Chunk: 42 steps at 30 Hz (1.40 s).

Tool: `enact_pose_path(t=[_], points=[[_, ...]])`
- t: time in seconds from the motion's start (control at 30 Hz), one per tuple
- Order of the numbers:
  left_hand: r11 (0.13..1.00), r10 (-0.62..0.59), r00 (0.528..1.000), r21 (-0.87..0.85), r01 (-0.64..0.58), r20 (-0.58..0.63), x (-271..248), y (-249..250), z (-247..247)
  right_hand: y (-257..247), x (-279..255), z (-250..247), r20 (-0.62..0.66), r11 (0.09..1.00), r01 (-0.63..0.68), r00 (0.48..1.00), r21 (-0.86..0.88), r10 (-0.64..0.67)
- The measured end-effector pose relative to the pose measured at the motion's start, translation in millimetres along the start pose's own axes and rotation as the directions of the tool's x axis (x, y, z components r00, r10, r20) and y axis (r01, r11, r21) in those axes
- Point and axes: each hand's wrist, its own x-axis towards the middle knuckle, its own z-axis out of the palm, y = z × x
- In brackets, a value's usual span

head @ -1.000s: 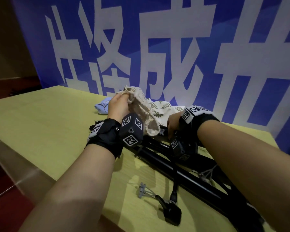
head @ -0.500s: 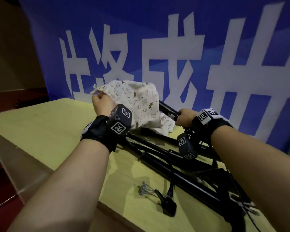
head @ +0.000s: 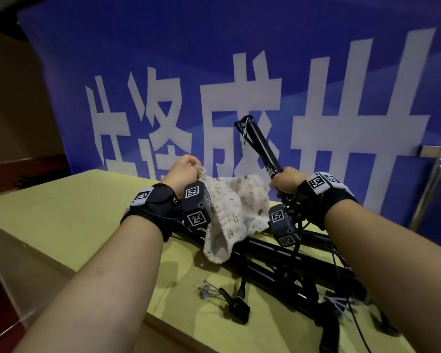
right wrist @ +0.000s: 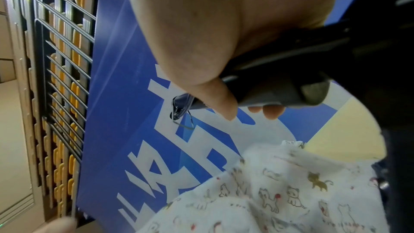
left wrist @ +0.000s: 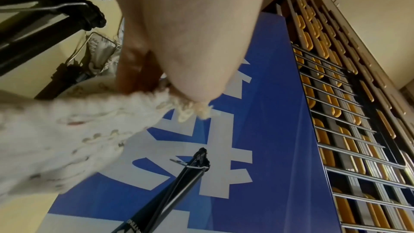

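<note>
Behind the yellow table (head: 61,217) a blue banner (head: 214,59) is standing close, so free room is lying upward and toward the person; the left hand (head: 182,169) is pinching the frilled corner of the cat-print cloth (head: 237,207) above the tabletop — likely keeping it spread and off the folded black frame (head: 303,261) its lower end is draping onto. The right hand (head: 287,180) is clenching round the black rack arm (head: 260,146), holding it tilted up just beside the cloth — seemingly ready to take it; its tip is pointing toward the banner.
</note>
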Motion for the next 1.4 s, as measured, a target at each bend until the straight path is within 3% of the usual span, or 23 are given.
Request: enact_pose_path(t=[0.1, 0.2, 0.27, 0.37, 0.5, 0.63, 0.73, 0.83, 0.9, 0.97, 1.03, 1.17, 1.27, 1.3, 1.4], points=[[0.997, -0.015, 0.975, 0.081, -0.003, 0.221, -2.5, -1.5, 0.4, 4.2, -0.5, 3.8, 0.032, 1.0, -0.01, 0.999, 0.014, 0.009], [0.949, -0.043, 0.93, 0.307, -0.076, 0.364, -5.2, -2.7, -0.6, 6.6, -2.7, 4.9, 0.031, 0.996, -0.029, 0.999, 0.09, 0.026], [0.9, -0.068, 0.935, 0.425, -0.092, 0.347, -3.6, -6.2, 1.5, 7.7, -5.7, 4.7, 0.029, 0.981, -0.029, 0.999, 0.191, 0.024], [0.867, -0.083, 0.971, 0.497, -0.041, 0.225, 0.9, -17.2, 8.1, 9.7, -3.9, 7.8, 0.059, 0.945, -0.061, 0.997, 0.322, 0.045], [0.986, -0.144, 0.982, 0.101, 0.131, 0.123, 10.4, -30.4, 14.9, 10.2, 5.6, 11.1, 0.052, 0.848, -0.066, 0.998, 0.526, 0.045], [0.954, -0.206, 0.978, -0.217, 0.206, 0.026, 20.7, -42.5, 2.3, 5.1, 7.9, 9.4, 0.046, 0.712, -0.063, 0.998, 0.699, 0.044], [0.819, -0.241, 0.97, -0.531, 0.22, 0.03, 36.0, -56.4, -13.4, -4.3, 9.8, 10.9, 0.024, 0.674, -0.05, 0.999, 0.737, 0.048], [0.595, -0.218, 0.975, -0.785, 0.173, 0.05, 53.8, -52.3, -22.2, -7.7, 23.3, 14.1, -0.022, 0.672, -0.032, 0.997, 0.74, 0.071], [0.477, -0.172, 0.985, -0.873, 0.099, 0.018, 64.2, -36.3, -24.5, -8.4, 36.3, 17.8, -0.045, 0.63, -0.01, 0.996, 0.776, 0.071], [0.453, -0.104, 0.994, -0.891, 0.032, -0.017, 67.2, -18.7, -24.9, -16.0, 33.1, 16.7, -0.062, 0.592, -0.004, 0.994, 0.806, 0.092], [0.483, -0.043, 0.998, -0.876, -0.017, -0.043, 66.0, -7.8, -23.4, -20.3, 30.9, 16.6, -0.078, 0.558, 0.023, 0.994, 0.829, 0.075], [0.764, -0.134, 0.991, -0.64, 0.085, -0.029, 50.5, -19.5, -11.6, -18.6, 22.7, 20.6, -0.054, 0.501, 0.014, 0.996, 0.866, 0.066], [0.972, -0.183, 0.983, -0.151, 0.178, -0.015, 37.9, -33.8, -1.7, -1.9, 36.1, 26.9, -0.049, 0.541, -0.005, 0.995, 0.841, 0.085], [0.985, -0.169, 0.986, -0.038, 0.168, -0.017, 34.8, -35.9, 3.4, 9.6, 48.5, 29.4, -0.051, 0.551, -0.008, 0.995, 0.834, 0.091], [0.975, -0.22, 0.975, -0.037, 0.219, -0.028, 27.7, -37.9, 12.8, 29.2, 58.1, 24.5, -0.063, 0.558, -0.003, 0.993, 0.83, 0.099]])
